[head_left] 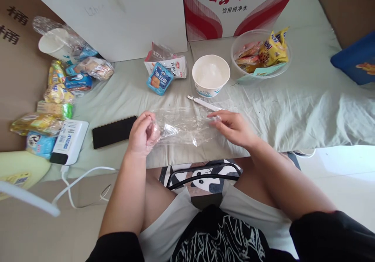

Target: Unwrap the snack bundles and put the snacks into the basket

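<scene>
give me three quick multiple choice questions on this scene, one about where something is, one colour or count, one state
1. Where does the black phone lie?
A. Left of the left hand
B. Inside the clear bowl
C. On the person's lap

2. What colour is the inside of the paper bowl?
A. Red
B. White
C. Green

3. What state is the clear plastic bag in?
A. Folded away in a box
B. Hanging from a hook
C. Held at both ends, the right hand pinching one end

Answers:
1. A, the phone rests flat on the cloth just left of that hand.
2. B, the bowl's interior shows plain white and looks empty.
3. C, the left hand grips the bunched end with something pinkish inside, and the right hand holds the other.
</scene>
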A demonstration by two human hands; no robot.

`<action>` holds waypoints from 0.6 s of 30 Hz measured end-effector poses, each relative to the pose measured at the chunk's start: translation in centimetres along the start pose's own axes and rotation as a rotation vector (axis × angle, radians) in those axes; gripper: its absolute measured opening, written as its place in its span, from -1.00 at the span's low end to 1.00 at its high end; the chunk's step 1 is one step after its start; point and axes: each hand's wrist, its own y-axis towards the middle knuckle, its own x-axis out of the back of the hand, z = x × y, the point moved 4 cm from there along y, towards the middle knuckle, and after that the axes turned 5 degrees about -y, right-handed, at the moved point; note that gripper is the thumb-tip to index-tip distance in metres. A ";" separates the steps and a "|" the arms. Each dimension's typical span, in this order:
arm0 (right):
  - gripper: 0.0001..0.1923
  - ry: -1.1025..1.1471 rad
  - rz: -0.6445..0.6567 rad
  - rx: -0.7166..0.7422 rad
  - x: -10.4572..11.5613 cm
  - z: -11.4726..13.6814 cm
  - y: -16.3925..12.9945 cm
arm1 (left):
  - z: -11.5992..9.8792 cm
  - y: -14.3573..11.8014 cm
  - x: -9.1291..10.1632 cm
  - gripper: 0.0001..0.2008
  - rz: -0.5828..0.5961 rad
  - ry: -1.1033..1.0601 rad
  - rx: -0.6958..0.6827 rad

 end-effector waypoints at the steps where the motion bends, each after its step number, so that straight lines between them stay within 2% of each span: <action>1: -0.62 0.046 -0.056 -0.113 0.1 -0.5 0.2 | -0.2 0.2 0.2 -0.68 -0.050 -0.007 -0.042; 3: -0.59 0.145 -0.143 -0.301 0.1 -1.3 0.3 | -0.3 0.4 0.5 -0.61 -0.122 -0.013 -0.101; 5: -0.54 0.208 -0.215 -0.388 0.2 -1.5 0.4 | -0.1 0.5 0.5 -0.51 -0.159 0.028 -0.113; 8: -0.57 0.197 -0.320 -0.414 0.8 -1.4 0.5 | 0.4 0.4 0.5 -0.42 -0.237 0.157 -0.106; 13: -0.77 0.075 -0.396 -0.457 1.6 -1.6 0.6 | 0.6 0.2 1.1 -0.56 -0.383 0.309 -0.171; 18: -0.86 -0.090 -0.459 -0.440 2.2 -1.6 0.8 | 0.5 0.1 1.4 -0.60 -0.439 0.454 -0.260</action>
